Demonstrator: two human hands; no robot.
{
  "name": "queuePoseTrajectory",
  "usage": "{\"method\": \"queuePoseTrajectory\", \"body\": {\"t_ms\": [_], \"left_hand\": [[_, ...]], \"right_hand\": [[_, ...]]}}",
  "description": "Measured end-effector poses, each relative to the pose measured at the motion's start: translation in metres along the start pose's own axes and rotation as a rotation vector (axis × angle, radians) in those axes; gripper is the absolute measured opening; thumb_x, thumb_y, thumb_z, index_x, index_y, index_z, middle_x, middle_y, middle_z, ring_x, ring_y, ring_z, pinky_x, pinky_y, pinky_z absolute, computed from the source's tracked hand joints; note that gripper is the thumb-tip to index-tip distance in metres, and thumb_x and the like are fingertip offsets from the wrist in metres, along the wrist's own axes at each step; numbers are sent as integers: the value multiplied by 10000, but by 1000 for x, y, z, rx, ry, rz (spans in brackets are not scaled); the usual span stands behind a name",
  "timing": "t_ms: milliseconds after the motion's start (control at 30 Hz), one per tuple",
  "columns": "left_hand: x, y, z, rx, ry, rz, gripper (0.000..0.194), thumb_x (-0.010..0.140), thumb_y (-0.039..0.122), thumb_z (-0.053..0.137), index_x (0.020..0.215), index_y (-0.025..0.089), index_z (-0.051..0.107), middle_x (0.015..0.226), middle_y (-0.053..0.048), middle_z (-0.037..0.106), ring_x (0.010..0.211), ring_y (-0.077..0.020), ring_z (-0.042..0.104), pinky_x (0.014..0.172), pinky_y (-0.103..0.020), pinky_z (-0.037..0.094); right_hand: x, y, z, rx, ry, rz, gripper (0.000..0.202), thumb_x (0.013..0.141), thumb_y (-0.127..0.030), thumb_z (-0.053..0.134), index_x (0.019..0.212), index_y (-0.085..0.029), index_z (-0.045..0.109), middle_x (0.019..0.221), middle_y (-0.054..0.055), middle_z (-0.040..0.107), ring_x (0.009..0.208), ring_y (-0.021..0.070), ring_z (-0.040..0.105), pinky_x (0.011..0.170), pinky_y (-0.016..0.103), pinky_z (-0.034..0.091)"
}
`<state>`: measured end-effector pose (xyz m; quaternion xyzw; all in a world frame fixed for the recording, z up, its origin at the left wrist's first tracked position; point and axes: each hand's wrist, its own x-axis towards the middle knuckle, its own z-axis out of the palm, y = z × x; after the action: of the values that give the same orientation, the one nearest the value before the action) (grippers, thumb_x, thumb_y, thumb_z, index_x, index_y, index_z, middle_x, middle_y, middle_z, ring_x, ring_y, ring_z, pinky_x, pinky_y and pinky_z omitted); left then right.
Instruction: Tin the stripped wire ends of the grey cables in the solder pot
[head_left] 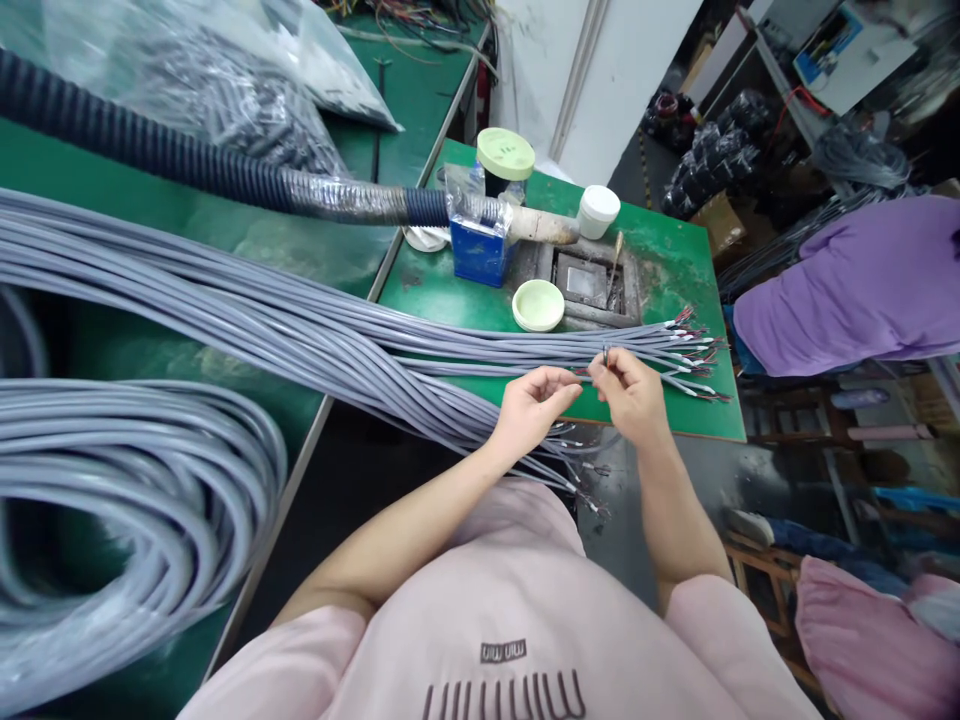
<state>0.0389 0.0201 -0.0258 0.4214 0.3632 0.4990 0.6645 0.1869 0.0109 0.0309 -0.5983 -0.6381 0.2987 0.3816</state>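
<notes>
My left hand (534, 405) is closed in a pinch at the front edge of the green table, thumb against the fingers. Thin red wire ends (581, 372) show at its fingertips, apparently from a grey cable whose body the hand mostly hides. Facing it, a few centimetres away, my right hand (634, 395) is curled with thumb and fingers together. A small dark object (605, 354) pokes up from its fingers, too small to name. Behind both hands runs a bundle of grey cables (480, 343), with stripped ends (694, 345) fanned out at the right.
Behind the cables are a solder pot (586, 279), a pale green dish (538, 305), a white jar (598, 211) and a blue box (480, 252) under a black corrugated hose (225, 160). Coiled cable (225, 480) lies left. A person in purple (855, 280) is at right.
</notes>
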Motion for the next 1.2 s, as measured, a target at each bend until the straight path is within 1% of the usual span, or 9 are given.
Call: {"method": "queuePoseTrajectory", "body": {"t_ms": [100, 167, 233, 300, 367, 533, 667, 833, 1200], "left_hand": [[3, 3, -15, 236, 28, 203, 169, 781, 316, 697, 872, 176, 722, 667, 6, 609, 598, -101, 512, 619, -247, 430], [6, 5, -28, 427, 47, 373, 133, 807, 275, 670, 882, 184, 730, 685, -2, 620, 634, -116, 536, 670, -263, 448], [9, 4, -40, 567, 62, 483, 131, 830, 259, 641, 898, 187, 728, 684, -8, 622, 657, -129, 552, 694, -276, 457], [11, 1, -48, 651, 67, 537, 138, 849, 252, 617, 916, 187, 719, 687, -10, 620, 667, -135, 560, 699, -281, 461], [13, -2, -53, 695, 54, 566, 137, 859, 240, 605, 925, 180, 710, 688, -10, 616, 666, -135, 563, 691, -278, 462], [13, -6, -55, 713, 23, 588, 120, 866, 216, 598, 924, 183, 697, 690, -13, 627, 668, -137, 564, 681, -272, 455], [12, -7, -55, 739, -4, 640, 121, 864, 202, 598, 937, 183, 692, 696, -20, 637, 666, -142, 552, 671, -278, 440], [12, -6, -54, 763, -12, 693, 113, 866, 177, 596, 941, 170, 680, 700, -23, 645, 653, -137, 543, 650, -278, 425], [12, -5, -54, 799, -14, 737, 99, 868, 165, 589, 934, 167, 662, 741, -36, 688, 638, -135, 551, 635, -282, 424]], "right_hand": [[30, 1, -15, -133, 25, -84, 208, 895, -371, 541, 792, -197, 586, 635, -33, 500, 571, 112, 431, 564, 255, 345], [55, 5, -26, -258, 44, -136, 204, 876, -336, 546, 736, -189, 571, 626, -31, 492, 591, 118, 435, 587, 260, 338], [82, 11, -35, -401, 46, -151, 218, 853, -297, 542, 666, -185, 543, 606, -27, 482, 597, 123, 435, 598, 264, 322], [108, 20, -40, -546, 27, -133, 220, 834, -274, 540, 634, -181, 542, 596, -16, 495, 602, 132, 439, 599, 270, 302], [132, 30, -42, -678, 3, -105, 200, 827, -272, 543, 656, -173, 580, 629, 10, 558, 629, 149, 468, 613, 278, 301], [173, 48, -37, -895, -46, -63, 202, 848, -292, 542, 842, -150, 685, 858, 101, 708, 784, 217, 576, 699, 305, 355], [187, 56, -26, -1009, -110, -43, 238, 866, -300, 536, 951, -143, 693, 984, 149, 727, 893, 266, 622, 752, 332, 393], [191, 65, -16, -1141, -168, -26, 283, 891, -326, 501, 996, -138, 684, 1027, 184, 725, 953, 316, 646, 764, 356, 423], [194, 71, -12, -1211, -214, -2, 318, 904, -344, 470, 1018, -148, 693, 1042, 185, 726, 973, 322, 647, 788, 363, 438]]}}
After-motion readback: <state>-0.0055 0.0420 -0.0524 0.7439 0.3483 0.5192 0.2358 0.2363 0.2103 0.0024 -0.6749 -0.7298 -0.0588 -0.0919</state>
